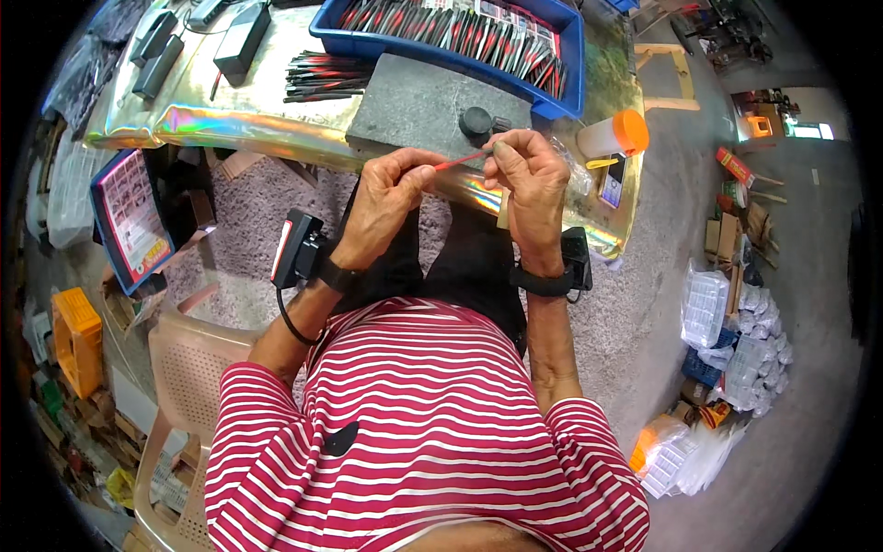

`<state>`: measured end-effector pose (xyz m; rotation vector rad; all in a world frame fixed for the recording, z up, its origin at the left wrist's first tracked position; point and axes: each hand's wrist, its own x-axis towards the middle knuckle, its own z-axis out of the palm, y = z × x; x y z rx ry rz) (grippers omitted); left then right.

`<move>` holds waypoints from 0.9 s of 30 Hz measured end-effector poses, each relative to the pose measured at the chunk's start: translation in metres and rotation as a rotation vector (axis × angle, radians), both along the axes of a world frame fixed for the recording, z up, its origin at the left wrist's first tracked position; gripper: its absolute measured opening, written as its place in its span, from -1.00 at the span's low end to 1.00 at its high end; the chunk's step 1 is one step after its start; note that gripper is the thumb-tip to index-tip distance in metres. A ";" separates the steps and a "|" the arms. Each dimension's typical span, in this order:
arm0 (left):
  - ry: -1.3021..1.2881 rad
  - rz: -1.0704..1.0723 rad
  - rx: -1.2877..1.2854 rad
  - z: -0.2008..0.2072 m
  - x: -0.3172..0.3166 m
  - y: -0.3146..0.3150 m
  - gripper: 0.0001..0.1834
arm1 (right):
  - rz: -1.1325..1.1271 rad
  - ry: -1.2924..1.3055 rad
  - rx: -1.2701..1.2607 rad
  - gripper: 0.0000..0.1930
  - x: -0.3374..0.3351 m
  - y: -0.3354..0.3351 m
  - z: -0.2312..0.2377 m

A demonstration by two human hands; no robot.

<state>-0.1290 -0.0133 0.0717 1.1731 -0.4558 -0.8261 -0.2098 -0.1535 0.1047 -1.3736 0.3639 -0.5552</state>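
Observation:
A thin red stick (463, 160) stretches between my two hands above the table's front edge. My left hand (384, 202) is closed in a pinch on its left end. The fingers of my right hand (532, 184) pinch its other end, where something small and dark grey shows at the fingertips; I cannot make out what it is. Just beyond the hands lies a flat grey slab (414, 103), with a small black round object (475, 121) on its front part. A bundle of similar thin red and black sticks (324, 77) lies left of the slab.
Behind the slab stands a blue tray (432, 53) packed with thin red, black and silver pieces. An orange-lidded jar (602, 136) and a phone (612, 184) are at the right edge. Black boxes (243, 44) lie far left. A plastic chair (198, 368) stands at my left.

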 end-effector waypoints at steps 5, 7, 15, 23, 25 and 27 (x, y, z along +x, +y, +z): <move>-0.122 0.019 0.037 0.004 0.015 0.004 -0.79 | -0.009 0.189 -0.100 -0.89 -0.003 -0.001 -0.005; -0.148 0.011 0.056 0.014 0.021 0.007 -0.79 | 0.013 0.158 -0.010 -0.89 -0.002 -0.002 -0.011; 0.006 0.045 -0.072 0.022 0.018 -0.001 -0.77 | 0.038 0.054 0.453 -0.90 -0.003 0.003 -0.026; 0.093 0.122 -0.168 0.007 -0.010 -0.032 -0.77 | -0.007 -0.026 0.561 -0.91 -0.001 0.015 -0.035; 0.069 0.166 -0.164 0.006 -0.012 -0.037 -0.78 | -0.027 -0.031 0.549 -0.91 0.000 0.018 -0.034; 0.038 0.146 -0.118 0.008 -0.009 -0.039 -0.79 | -0.050 -0.032 0.529 -0.91 -0.001 0.017 -0.036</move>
